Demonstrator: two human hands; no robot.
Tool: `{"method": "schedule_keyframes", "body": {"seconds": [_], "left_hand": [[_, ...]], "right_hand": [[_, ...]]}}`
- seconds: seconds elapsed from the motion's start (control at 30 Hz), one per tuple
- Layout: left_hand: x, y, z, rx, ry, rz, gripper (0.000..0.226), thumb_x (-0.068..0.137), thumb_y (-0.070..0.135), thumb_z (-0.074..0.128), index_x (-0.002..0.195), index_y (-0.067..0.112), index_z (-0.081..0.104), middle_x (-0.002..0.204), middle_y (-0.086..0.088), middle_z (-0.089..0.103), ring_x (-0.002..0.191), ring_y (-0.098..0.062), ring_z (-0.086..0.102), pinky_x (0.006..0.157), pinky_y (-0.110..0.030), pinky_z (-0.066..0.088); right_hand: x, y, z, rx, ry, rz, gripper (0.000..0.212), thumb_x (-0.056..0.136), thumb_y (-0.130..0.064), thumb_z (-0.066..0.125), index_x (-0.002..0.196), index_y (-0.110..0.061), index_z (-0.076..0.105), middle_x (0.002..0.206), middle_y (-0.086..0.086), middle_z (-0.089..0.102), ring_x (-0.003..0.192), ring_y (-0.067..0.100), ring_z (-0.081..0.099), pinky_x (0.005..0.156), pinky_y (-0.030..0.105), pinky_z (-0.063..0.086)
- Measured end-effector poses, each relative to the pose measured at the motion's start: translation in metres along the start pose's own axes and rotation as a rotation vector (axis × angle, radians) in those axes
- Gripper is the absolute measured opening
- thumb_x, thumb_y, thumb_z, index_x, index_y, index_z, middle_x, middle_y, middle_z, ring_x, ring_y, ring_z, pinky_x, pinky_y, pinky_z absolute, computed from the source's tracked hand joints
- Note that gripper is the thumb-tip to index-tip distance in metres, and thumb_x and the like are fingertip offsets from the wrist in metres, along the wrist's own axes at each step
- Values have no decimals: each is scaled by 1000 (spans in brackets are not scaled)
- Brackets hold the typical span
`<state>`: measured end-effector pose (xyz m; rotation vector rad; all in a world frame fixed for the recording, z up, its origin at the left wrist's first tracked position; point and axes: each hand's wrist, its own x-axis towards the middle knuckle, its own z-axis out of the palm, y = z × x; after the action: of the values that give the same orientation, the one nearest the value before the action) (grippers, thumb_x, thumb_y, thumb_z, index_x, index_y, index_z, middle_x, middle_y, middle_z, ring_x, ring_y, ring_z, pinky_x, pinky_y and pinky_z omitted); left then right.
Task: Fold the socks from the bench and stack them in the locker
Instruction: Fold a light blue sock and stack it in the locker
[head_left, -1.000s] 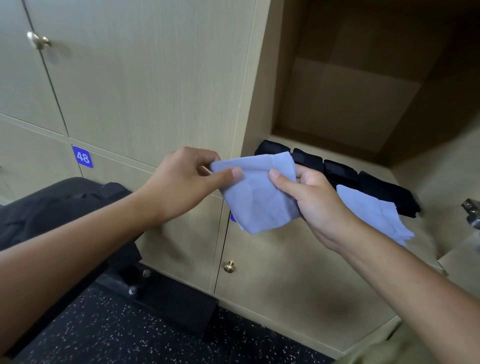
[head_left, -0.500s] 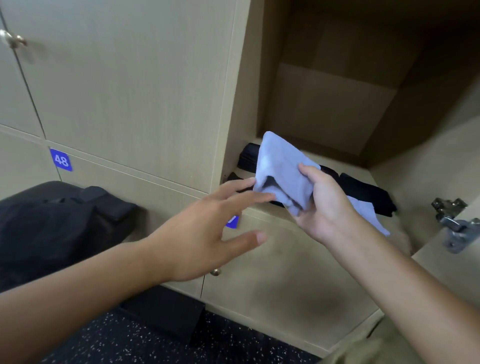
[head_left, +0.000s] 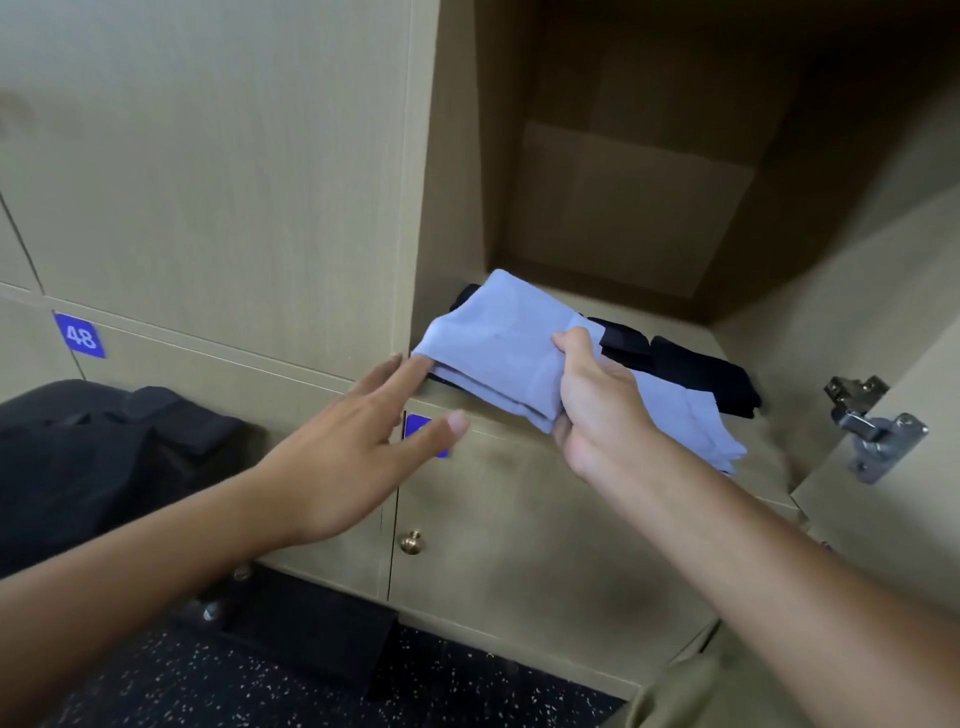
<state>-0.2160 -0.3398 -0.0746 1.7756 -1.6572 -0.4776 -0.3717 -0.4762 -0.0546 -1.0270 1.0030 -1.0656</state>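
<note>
Pale blue fabric, a folded light-blue sock (head_left: 498, 353), is gripped in the person's right hand (head_left: 597, 400), with the thumb on top and the fingers curled underneath its near edge. The sock is held at the front lip of an open light-wood locker compartment (head_left: 613, 218), its far end reaching in over the compartment floor. The left hand (head_left: 358, 447) is spread with fingers straight and relaxed, holding nothing; its fingertips (head_left: 415, 366) are at the sock's left corner, though contact cannot be told for certain.

Inside the compartment, a row of folded black socks (head_left: 691, 369) lies on the floor just behind the held sock, running toward the right wall. A second light-blue sock (head_left: 691, 426) lies in front of that row, partly hidden behind the right wrist.

A silver metal door hinge (head_left: 872, 431) sits at the right edge, on the open door. Left of the compartment are closed wooden locker doors, one carrying a blue number tag reading 48 (head_left: 79, 336). Below, a small brass round knob (head_left: 411, 541) is fixed to a lower door. A black padded bench (head_left: 104, 457) is at lower left, above a dark speckled floor (head_left: 208, 686).
</note>
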Motion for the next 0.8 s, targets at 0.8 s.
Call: {"method": "schedule_keyframes", "body": {"seconds": [0.8], "left_hand": [[8,-6,-34,-537,308,-87,40,90,12,76,117,26,49,90,-12,73,82,-36,70,79,-39,54]], "right_hand": [[-23,3,1,-330,-334,-261,34,94,-34,70,112,-6,65,96,10,77,84,17,71,82,39,57]]}}
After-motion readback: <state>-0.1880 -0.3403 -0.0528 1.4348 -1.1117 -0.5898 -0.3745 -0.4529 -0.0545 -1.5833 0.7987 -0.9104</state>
